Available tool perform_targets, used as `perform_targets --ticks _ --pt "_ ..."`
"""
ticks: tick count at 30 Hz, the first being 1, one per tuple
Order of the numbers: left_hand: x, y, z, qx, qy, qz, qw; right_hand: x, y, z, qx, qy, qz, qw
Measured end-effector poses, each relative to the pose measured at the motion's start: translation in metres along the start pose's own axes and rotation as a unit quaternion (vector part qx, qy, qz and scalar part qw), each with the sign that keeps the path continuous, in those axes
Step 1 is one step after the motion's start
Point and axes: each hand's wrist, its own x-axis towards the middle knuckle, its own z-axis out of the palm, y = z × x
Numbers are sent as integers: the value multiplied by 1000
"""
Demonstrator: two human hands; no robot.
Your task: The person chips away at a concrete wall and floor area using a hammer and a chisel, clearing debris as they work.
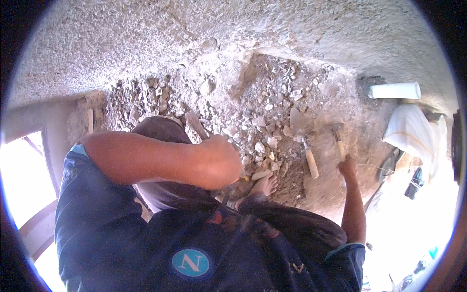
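Observation:
My left arm bends across my raised knee. My left hand [221,163] is balled up beside that knee, and its fingers turn away from view, so what they hold is hidden. A flat greyish piece [195,125] shows just beyond it. At the right, my right hand [347,166] grips the pale wooden handle of a hammer [340,148], whose dark head rests at or just over the dusty ground. Between the hands lies a trowel [311,163], wooden handle toward me. My bare foot [265,185] stands on the rubble near the left hand.
Broken stones [272,141] and grit cover the ground, heaped along the rough wall [146,44]. A white pipe [396,90] juts out at the right. Below it are a white sack [411,124] and a dark sandal [389,163]. Bright openings lie to either side.

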Motion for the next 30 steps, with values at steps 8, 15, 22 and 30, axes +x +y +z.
perform_targets --ticks 8,15,22,30 --pt "0 7 3 40 -34 29 998 20 29 8 -73 76 -56 993" --pt "-6 19 6 2 -30 28 999 -3 -34 -52 385 -99 97 912" --pt "-7 15 -3 -25 -67 -8 997 -1 -32 -45 362 -226 162 890" --pt "-10 -58 -75 -234 1 -136 963 -8 -43 -43 363 -197 158 897"
